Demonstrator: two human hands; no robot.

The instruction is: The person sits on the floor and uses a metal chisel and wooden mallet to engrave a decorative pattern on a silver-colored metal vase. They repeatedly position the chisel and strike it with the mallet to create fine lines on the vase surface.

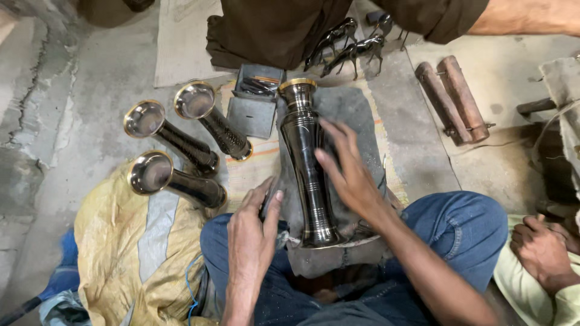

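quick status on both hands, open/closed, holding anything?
Left hand: open, fingers spread, grips nothing, beside the tall dark metal vase with brass rim.
Right hand: open, fingers on that vase's side, not closed around it.

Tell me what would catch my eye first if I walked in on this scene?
Probably the tall dark metal vase lying on a grey cloth across the person's lap, with the right hand on it and the left hand beside its base. Left of it, three matching vases stand on the floor.
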